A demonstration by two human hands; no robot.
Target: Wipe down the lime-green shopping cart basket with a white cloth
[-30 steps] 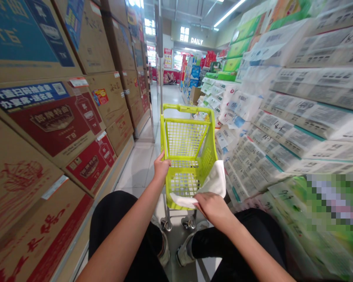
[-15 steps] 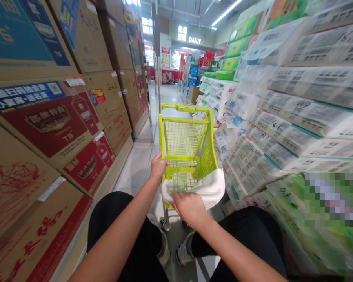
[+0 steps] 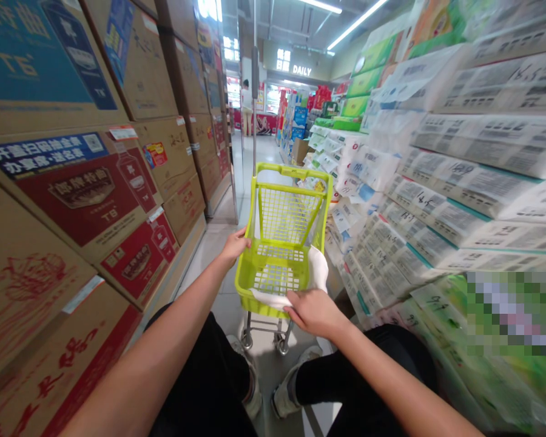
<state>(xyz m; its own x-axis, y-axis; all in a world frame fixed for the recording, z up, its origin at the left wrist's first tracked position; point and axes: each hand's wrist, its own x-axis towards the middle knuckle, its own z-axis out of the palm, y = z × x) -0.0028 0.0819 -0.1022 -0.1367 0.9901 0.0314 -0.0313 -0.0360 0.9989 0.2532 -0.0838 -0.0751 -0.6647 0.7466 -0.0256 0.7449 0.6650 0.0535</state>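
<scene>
A yellow-green plastic shopping cart on small metal casters stands between my feet, its slatted basket facing me. At its left side, my left hand grips the rim, fingers closed around the edge. A white cloth drapes over the front right corner and along the near rim. My right hand is closed on that cloth, pressing it against the near rim. The fingertips of this hand are partly hidden by the cloth and rim.
Stacked cardboard cartons wall the left side. Piled packs of tissue paper rise on the right, with green packs low down. A thin metal pole stands behind the cart. Far down the aisle is a person.
My right hand has moved right along the near rim with the cloth, uncovering the near left corner. The cart has turned slightly, and my left hand sits a little farther left.
</scene>
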